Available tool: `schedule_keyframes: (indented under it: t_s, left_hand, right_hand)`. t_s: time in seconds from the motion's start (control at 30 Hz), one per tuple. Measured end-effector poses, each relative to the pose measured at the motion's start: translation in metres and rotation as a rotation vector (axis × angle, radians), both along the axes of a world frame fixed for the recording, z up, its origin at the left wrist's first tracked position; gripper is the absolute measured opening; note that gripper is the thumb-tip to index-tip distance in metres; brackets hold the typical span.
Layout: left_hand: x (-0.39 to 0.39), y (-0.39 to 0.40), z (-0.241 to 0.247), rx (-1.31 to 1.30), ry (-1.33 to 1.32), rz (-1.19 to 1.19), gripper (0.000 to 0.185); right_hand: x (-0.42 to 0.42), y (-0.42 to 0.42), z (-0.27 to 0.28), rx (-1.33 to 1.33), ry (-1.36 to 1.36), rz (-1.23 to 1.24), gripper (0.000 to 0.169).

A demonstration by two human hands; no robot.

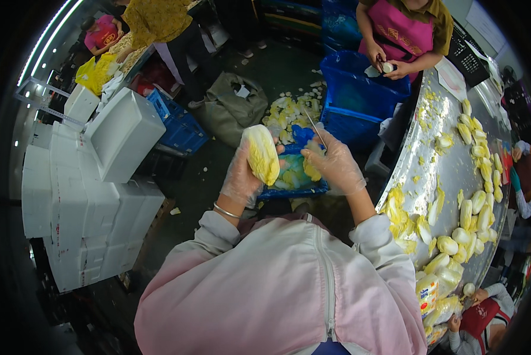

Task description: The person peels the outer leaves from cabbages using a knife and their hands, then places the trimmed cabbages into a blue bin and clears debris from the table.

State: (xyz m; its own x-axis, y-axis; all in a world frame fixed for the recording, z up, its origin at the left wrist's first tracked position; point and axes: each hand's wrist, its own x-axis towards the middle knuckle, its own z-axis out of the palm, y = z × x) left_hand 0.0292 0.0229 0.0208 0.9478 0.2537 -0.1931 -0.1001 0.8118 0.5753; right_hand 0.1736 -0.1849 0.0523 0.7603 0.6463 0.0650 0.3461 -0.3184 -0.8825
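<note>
My left hand (243, 171), in a clear plastic glove, holds a napa cabbage heart (261, 155), white at its upper end and yellow at its lower end. To its right, my right hand (336, 162), also gloved, grips a thin blade or knife (315, 128) that points up and to the left. A yellow leaf piece (312, 171) shows just below the fingers of my right hand; whether they hold it I cannot tell. Beneath both hands stands a blue plastic crate (292, 193) with pale cabbage pieces inside. The blade's handle is hidden by my fingers.
Cabbage scraps (287, 111) lie on the floor beyond the crate. A metal table (418, 155) with many cabbage hearts curves along the right. White foam boxes (101, 204) are stacked left. A co-worker's hands (387, 69) work above a blue-lined bin (358, 102); other people stand around.
</note>
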Motion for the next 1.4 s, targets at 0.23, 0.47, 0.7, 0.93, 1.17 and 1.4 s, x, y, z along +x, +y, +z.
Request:
schedule_keyframes:
  t_s: [0.23, 0.47, 0.7, 0.93, 1.17, 1.4]
  left_hand:
    - [0.003, -0.027, 0.014, 0.393, 0.057, -0.023, 0.077]
    - [-0.003, -0.024, 0.022, 0.471, 0.046, 0.000, 0.065]
    - [-0.012, -0.026, 0.029, 0.348, 0.118, -0.094, 0.065]
    - [-0.003, -0.027, 0.013, 0.345, 0.012, -0.068, 0.074]
    - [-0.007, -0.010, 0.008, 0.103, 0.059, -0.046, 0.071]
    - [-0.011, -0.011, -0.023, 0.208, -0.075, -0.198, 0.076]
  right_hand:
    - [-0.029, 0.027, 0.022, 0.203, 0.059, 0.221, 0.072]
    - [-0.024, 0.012, 0.040, 0.108, 0.326, 0.246, 0.057]
    - [-0.029, 0.015, 0.020, 0.222, 0.150, 0.130, 0.042]
    - [-0.028, 0.013, 0.027, 0.186, 0.195, 0.122, 0.038]
    - [-0.018, 0.014, 0.002, 0.088, -0.206, -0.065, 0.040]
    - [-0.022, 0.022, 0.029, 0.235, -0.041, 0.211, 0.032]
